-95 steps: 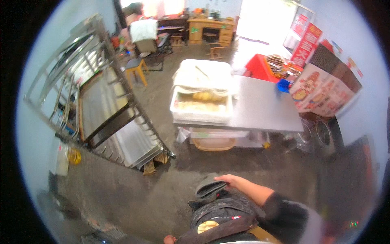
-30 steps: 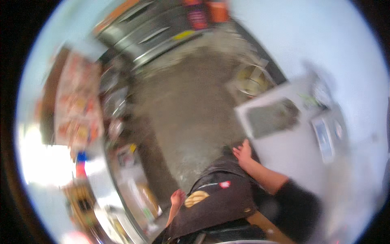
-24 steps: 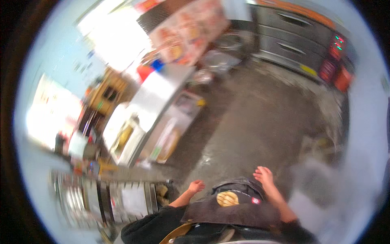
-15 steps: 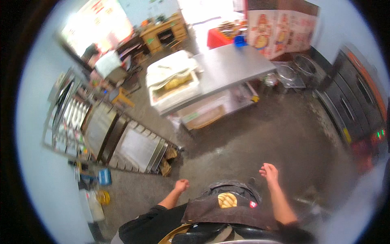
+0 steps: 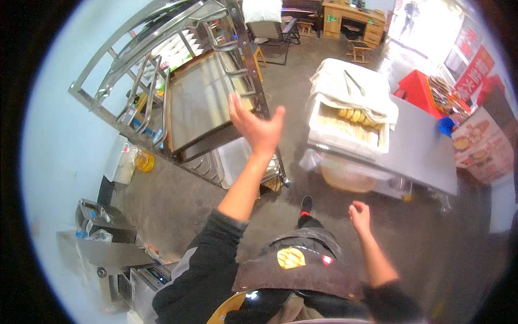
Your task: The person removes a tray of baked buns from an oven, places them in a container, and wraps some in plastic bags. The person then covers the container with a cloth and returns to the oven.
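Observation:
My left hand [image 5: 256,125] is raised with its thumb and fingers spread, holding nothing. It hovers in front of the metal tray rack [image 5: 253,59], overlapping the edge of a large flat baking tray [image 5: 197,102] that sits on it; whether it touches the rack I cannot tell. My right hand [image 5: 359,215] hangs low at my right side, fingers loosely curled in, with nothing visible in them. It is nearest the steel table [image 5: 421,146], but apart from it. On that table stands a white tub [image 5: 350,132] holding yellowish twisted dough pieces [image 5: 355,115], partly covered by a white cloth [image 5: 337,81] with metal tongs [image 5: 353,83] on top.
A red container [image 5: 418,92] and a blue item [image 5: 446,126] are at the table's right end. On the left floor stand a yellow oil bottle [image 5: 144,160] and grey machines [image 5: 108,221]. A wooden desk [image 5: 356,24] and a bright doorway lie beyond.
My view has turned left and come closer to the rack. My left hand has risen from my side, going from closed to spread. My right hand remains low.

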A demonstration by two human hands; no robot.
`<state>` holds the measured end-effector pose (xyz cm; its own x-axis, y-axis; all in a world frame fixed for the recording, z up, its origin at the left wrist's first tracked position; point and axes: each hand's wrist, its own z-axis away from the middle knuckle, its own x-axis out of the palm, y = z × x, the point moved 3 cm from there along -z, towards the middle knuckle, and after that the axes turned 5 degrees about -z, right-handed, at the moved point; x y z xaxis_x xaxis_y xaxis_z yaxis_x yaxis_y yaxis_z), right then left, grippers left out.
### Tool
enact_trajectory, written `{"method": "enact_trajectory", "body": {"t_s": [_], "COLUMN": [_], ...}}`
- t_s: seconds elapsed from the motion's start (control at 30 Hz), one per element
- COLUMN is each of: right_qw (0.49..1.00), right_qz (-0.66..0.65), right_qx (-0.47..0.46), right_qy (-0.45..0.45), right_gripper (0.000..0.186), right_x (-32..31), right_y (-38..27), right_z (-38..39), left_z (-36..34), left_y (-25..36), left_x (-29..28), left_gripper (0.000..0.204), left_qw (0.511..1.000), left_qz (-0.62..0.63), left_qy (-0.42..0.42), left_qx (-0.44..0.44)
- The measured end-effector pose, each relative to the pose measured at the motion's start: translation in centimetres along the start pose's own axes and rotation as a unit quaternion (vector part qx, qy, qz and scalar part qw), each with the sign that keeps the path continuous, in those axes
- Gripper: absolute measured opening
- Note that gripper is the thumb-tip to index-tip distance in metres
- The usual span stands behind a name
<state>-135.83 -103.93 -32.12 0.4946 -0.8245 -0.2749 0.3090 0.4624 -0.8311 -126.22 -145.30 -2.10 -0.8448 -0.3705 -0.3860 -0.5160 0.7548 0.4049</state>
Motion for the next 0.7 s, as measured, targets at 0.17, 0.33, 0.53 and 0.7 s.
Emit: {"method": "enact_trajectory", "body": {"t_s": [0.17, 0.33, 0.53, 0.7], "right_qw": [0.927, 0.933, 0.948, 0.951], "right_qz": [0.126, 0.015, 0.082, 0.191], "right_qx": [-0.345, -0.359, -0.302, -0.227], "right_qy": [0.080, 0.034, 0.063, 0.086], "right_gripper": [0.034, 0.034, 0.028, 0.057], "right_x": [3.5, 6.0, 7.9, 12.2], "right_y": [-16.1, -27.3, -31.1, -34.1], "right_z": [-7.6, -13.4, -26.6, -37.0], "left_z": [-7.2, -6.8, -7.9, -10.2], "left_y": [-3.0, -6.7, -13.0, -23.2], "left_x": [4.8, 3.9, 2.7, 1.1], "left_gripper": [0.107, 0.100, 0.088, 0.077], "left_qw": [0.991, 0.986, 0.971, 0.971], "left_qz": [-0.105, -0.155, -0.233, -0.222], "left_qy": [0.079, 0.064, 0.052, 0.072], "left_qx": [-0.022, 0.011, -0.017, -0.061]}}
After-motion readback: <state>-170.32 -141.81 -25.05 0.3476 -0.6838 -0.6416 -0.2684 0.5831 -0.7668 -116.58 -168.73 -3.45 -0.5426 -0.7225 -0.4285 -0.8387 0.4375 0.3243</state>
